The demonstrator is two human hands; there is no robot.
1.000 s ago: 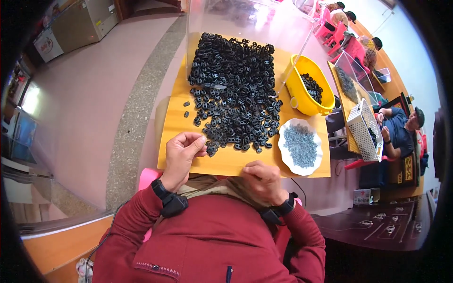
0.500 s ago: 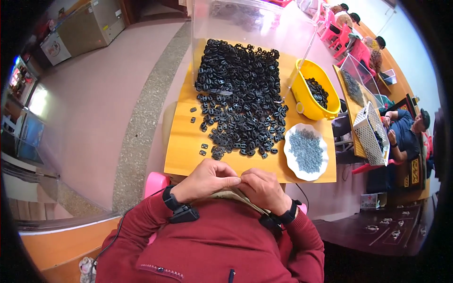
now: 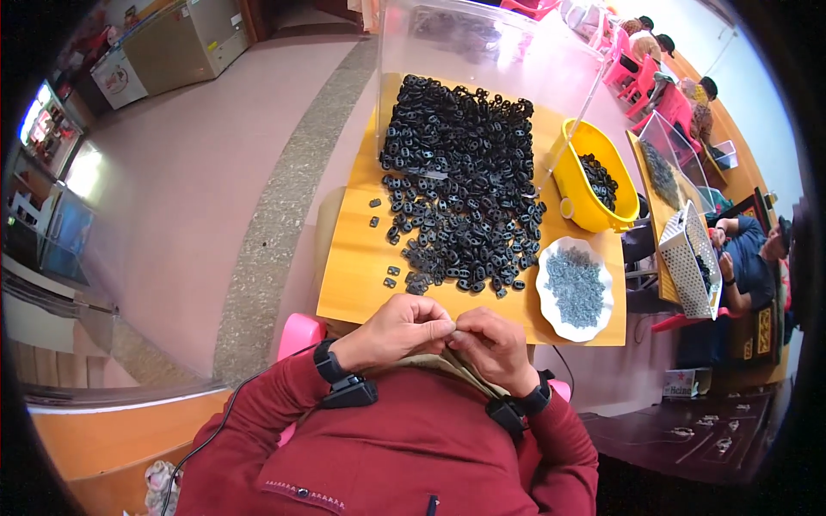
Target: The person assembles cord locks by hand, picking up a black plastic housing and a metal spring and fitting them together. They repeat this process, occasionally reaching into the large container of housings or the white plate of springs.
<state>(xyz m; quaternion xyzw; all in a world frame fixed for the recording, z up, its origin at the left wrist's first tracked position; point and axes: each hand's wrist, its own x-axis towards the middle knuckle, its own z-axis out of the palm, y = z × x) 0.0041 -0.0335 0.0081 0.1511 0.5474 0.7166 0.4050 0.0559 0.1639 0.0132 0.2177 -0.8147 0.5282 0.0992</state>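
Note:
At the table's near edge, my left hand [image 3: 397,331] and my right hand [image 3: 494,346] meet with thumbs and forefingers pinched together. Whatever sits between the fingertips is too small and covered to make out. Beyond them a big heap of black oval two-hole plastic pieces [image 3: 469,232] spreads over the wooden table [image 3: 348,292]. A few loose pieces [image 3: 391,277] lie left of the heap. Nearest my right hand stands a white scalloped dish [image 3: 551,320] filled with small grey parts [image 3: 575,285].
A clear plastic box [image 3: 490,52] stands over the heap's far part. Right of it is a yellow tub [image 3: 635,193] with more black pieces. Farther right, a person [image 3: 744,258] works behind a white perforated basket [image 3: 680,249]. Pink chairs [image 3: 641,82] stand at the back right.
The whole view has shifted, so table and hands appear slightly farther right and lower. Both hands keep their fingertips together, with only slight finger movement.

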